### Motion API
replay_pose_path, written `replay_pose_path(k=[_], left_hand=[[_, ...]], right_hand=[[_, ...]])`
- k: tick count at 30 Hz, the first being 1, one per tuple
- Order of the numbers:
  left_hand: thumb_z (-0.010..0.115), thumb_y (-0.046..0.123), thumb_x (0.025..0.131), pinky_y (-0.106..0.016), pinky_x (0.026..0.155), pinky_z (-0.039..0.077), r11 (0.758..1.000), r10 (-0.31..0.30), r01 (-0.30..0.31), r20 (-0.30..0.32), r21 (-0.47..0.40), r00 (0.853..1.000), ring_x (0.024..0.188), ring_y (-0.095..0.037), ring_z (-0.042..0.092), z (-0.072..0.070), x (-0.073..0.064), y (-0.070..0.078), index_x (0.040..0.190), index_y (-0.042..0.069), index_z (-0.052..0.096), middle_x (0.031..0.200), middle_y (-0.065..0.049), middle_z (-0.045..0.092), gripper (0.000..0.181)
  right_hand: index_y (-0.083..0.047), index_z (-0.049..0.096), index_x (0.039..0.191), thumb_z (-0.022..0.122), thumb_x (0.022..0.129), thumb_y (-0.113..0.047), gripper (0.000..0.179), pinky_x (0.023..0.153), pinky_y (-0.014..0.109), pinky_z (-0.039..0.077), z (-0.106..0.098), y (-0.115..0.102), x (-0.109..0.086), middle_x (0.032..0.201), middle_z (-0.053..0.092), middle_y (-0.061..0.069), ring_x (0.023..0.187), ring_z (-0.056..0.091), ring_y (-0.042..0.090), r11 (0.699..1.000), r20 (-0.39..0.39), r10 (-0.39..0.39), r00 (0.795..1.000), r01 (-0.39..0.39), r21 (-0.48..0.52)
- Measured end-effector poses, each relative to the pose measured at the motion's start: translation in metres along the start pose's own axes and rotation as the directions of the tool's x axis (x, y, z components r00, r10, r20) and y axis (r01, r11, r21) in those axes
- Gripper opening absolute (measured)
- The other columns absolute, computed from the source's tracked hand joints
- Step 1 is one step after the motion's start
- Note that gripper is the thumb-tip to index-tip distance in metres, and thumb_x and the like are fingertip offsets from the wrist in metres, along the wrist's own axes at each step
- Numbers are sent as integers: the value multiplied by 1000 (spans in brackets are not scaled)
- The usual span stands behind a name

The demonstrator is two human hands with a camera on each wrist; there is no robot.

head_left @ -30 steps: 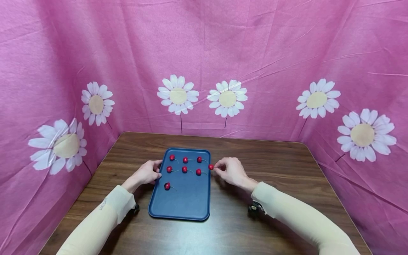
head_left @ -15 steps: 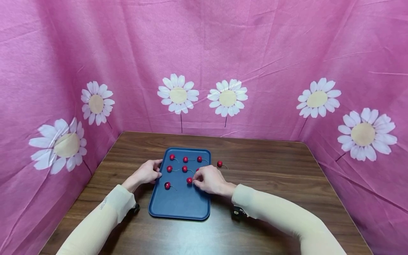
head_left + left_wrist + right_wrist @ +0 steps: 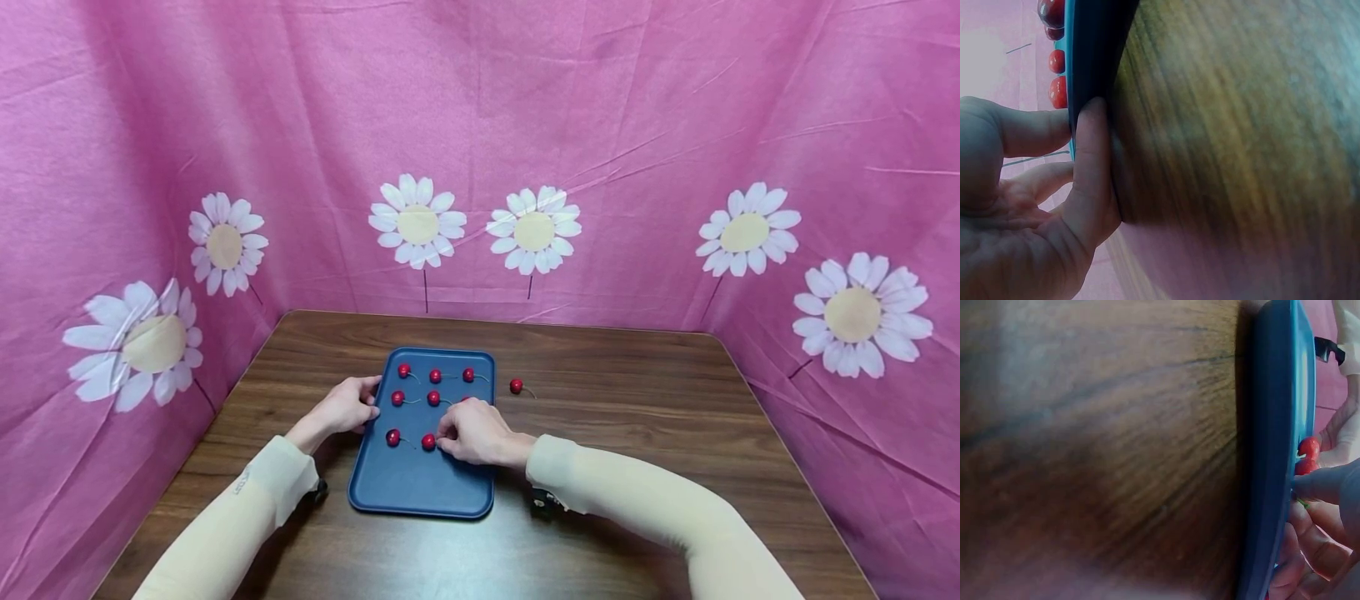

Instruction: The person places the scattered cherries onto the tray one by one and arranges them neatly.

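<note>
In the head view a dark blue tray [image 3: 420, 493] lies on the table, bearing several red cherries with thin stems. Two rows sit in its far half; another cherry [image 3: 393, 437] lies nearer, on the left. My left hand [image 3: 345, 406] grips the tray's left edge, the thumb and a finger [image 3: 1092, 162] on either side of the wall in the left wrist view. Over the tray, my right hand [image 3: 476, 431] pinches a cherry [image 3: 428, 442] by its stem, close over the tray's surface. A green stem [image 3: 1303, 504] shows between those fingers in the right wrist view. The right hand partly covers one cherry behind it.
One loose cherry [image 3: 516, 386] lies on the wooden table [image 3: 622, 383] just right of the tray. Pink cloth [image 3: 480, 100] printed with daisies hangs behind the table and along both sides.
My right hand has carried its cherry from the tray's right edge leftward and nearer, into the front row. The loose cherry on the table came into sight. My left hand stays put.
</note>
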State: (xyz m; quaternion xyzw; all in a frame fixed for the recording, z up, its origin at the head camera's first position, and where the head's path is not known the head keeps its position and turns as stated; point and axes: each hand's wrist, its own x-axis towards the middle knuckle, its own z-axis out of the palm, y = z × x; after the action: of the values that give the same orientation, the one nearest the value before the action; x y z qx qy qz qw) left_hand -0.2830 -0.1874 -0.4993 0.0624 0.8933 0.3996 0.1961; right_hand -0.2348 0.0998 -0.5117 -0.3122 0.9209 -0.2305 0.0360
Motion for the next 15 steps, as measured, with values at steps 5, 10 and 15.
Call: replay_pose_path(k=[5,10,15], left_hand=[[69,-3,103,-38,75,70,1000,1,-1,-3,-1,1000,95,-24,67,0,0,0,171,-1,41,110,-14,57,74],[69,-3,102,-38,75,70,1000,-4,4,-6,-6,1000,95,-24,67,1,-1,-1,172,-1,41,111,-14,57,75],[69,-3,103,-38,74,69,1000,-1,1,-5,-3,1000,94,-23,66,1,-1,-2,172,-1,40,110,-13,57,75]], right_hand=[[-22,89,98,84,102,-27,8,70,16,51,1,-1,2,90,81,-8,79,60,0,1000,26,17,1000,-17,12],[-22,90,100,84,101,-26,7,70,16,52,2,-1,2,90,82,-8,78,61,0,999,39,27,999,-28,31],[-21,90,101,84,101,-26,8,70,16,53,4,-2,2,92,83,-7,79,61,0,999,34,24,999,-25,39]])
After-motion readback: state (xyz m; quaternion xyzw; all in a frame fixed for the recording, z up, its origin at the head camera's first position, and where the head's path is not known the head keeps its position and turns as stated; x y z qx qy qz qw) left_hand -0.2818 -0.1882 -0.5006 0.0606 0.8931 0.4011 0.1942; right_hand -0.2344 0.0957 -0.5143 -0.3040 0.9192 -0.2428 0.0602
